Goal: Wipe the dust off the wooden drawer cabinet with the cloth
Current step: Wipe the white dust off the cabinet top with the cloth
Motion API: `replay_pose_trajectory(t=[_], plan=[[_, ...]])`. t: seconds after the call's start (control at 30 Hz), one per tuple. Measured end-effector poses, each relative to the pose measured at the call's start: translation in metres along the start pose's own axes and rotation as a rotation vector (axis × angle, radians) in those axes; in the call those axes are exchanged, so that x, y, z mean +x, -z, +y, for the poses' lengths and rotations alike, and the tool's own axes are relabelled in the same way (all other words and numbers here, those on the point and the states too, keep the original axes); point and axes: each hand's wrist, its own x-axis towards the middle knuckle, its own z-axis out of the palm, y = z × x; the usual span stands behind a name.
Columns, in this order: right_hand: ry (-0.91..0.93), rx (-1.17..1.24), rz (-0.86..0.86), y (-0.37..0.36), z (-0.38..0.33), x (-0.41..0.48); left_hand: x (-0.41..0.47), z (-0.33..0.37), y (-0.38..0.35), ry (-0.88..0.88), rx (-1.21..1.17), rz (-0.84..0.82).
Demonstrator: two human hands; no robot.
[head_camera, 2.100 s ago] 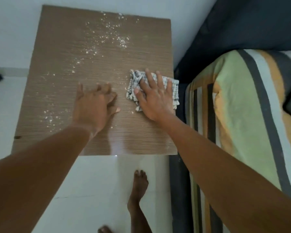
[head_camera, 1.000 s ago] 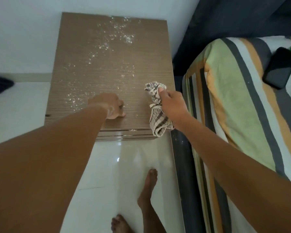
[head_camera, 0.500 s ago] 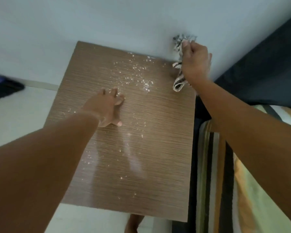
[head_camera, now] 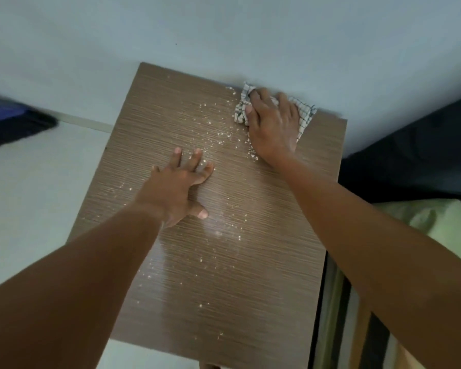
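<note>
The wooden drawer cabinet (head_camera: 210, 302) fills the middle of the view, seen from above, its top speckled with white dust (head_camera: 218, 134) in a band from the far edge toward the near edge. A checked cloth (head_camera: 305, 114) lies flat at the far right corner of the top, against the wall. My right hand (head_camera: 273, 129) presses down on the cloth with fingers spread over it. Palm down on the middle of the top rests my left hand (head_camera: 180, 187), fingers apart and holding nothing.
A pale wall (head_camera: 224, 35) runs right behind the cabinet. On the right stands a bed with a striped cover (head_camera: 357, 328) and a dark headboard (head_camera: 415, 161). White floor (head_camera: 32, 182) lies to the left, with a dark object (head_camera: 11, 123) on it.
My right hand has brought the cloth down from the air by the wall onto the far right corner and flattened it there. My left hand stays planted on the top.
</note>
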Motion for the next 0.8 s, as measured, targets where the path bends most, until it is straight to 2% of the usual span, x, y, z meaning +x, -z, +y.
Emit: replay_pose_trajectory(t=[0.17,0.23,0.4,0.53,0.63,0.8], plan=[[0.060,-0.044,-0.107,-0.001,-0.008,-0.016,0.001,0.001,0.000,0.014,0.006,-0.006],[0.110,-0.038,-0.116,-0.003,-0.013,-0.038,0.002,0.002,0.001,0.009,0.031,-0.015],[0.095,0.006,-0.133,-0.009,-0.028,-0.118,-0.003,-0.002,0.005,-0.069,0.115,0.013],[0.152,0.017,-0.199,-0.014,-0.046,-0.202,-0.063,-0.022,-0.018,-0.199,0.142,0.121],[0.200,0.007,-0.244,-0.020,-0.059,-0.263,-0.121,-0.039,-0.046,-0.231,0.121,0.082],[0.170,0.004,-0.206,-0.031,-0.081,-0.347,-0.170,-0.069,-0.091,-0.259,0.377,0.034]])
